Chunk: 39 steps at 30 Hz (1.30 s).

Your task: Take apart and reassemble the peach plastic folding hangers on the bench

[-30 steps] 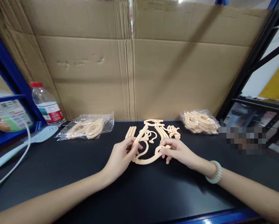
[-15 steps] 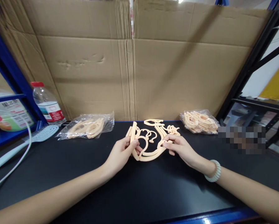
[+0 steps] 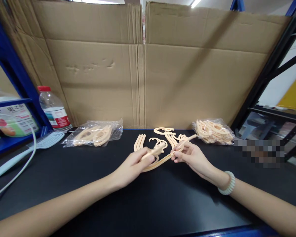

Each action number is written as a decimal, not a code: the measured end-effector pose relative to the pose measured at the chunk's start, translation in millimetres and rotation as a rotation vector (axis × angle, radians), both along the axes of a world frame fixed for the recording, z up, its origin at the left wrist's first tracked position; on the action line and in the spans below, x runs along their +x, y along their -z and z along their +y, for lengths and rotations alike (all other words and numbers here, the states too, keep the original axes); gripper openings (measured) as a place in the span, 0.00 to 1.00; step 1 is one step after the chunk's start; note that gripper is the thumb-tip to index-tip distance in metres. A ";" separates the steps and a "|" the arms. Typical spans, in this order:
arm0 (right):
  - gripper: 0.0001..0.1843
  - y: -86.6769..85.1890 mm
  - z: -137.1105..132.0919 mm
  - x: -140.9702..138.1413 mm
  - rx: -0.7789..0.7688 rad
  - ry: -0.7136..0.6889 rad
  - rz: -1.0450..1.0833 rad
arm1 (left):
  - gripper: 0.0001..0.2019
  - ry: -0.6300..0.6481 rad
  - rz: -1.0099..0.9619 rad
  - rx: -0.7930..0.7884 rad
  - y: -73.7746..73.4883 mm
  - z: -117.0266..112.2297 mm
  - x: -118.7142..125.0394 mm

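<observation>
Beige plastic folding clothes hanger parts are in the middle of the black table. My left hand (image 3: 134, 166) is closed around one end of a hanger (image 3: 160, 163), whose curved arm runs across to the right. My right hand (image 3: 192, 156) pinches the other end between thumb and fingers, and its tip points up and right. How the held parts join is hidden by my left fingers. Behind them lie several curved hanger arms (image 3: 139, 141), more arms (image 3: 171, 141), a hanger hook (image 3: 155, 139) and a looped piece (image 3: 164, 131).
A clear bag of hanger parts (image 3: 96, 133) lies at the back left, another bag (image 3: 213, 131) at the back right. On the left are a hairbrush (image 3: 49, 140), a red-capped bottle (image 3: 54, 110) and a white cable (image 3: 26, 164). Cardboard (image 3: 101, 72) stands behind the table.
My left hand has turned its end of the hanger, which now slants to the right instead of standing up. The right end has swung up and right in my right hand. The view has shifted slightly.
</observation>
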State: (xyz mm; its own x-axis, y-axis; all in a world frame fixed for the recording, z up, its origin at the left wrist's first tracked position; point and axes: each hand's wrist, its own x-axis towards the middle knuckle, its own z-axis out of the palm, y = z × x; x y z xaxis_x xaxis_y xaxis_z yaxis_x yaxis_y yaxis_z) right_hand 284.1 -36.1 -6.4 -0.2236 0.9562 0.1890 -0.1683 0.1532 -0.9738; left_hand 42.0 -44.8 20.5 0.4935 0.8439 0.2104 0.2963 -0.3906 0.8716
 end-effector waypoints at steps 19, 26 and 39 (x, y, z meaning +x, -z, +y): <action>0.03 -0.7 -19.6 -13.0 0.575 0.034 -0.405 | 0.14 0.268 -0.019 -0.311 10.6 -5.9 13.7; 0.06 -4.4 -24.2 -15.2 0.700 0.051 -0.514 | 0.15 0.199 0.202 0.007 8.3 -8.7 14.4; 0.15 -1.2 -27.6 -5.6 1.191 -0.042 -0.917 | 0.18 0.316 0.380 0.339 2.1 -6.8 13.6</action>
State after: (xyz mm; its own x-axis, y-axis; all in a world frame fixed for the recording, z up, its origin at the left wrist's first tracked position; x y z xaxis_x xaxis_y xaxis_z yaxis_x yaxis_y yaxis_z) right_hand 278.5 -63.7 -5.2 -0.7146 0.3380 0.6124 0.3896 0.9195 -0.0529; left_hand 55.6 -51.5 18.3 0.8031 0.5607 0.2017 0.3869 -0.7481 0.5391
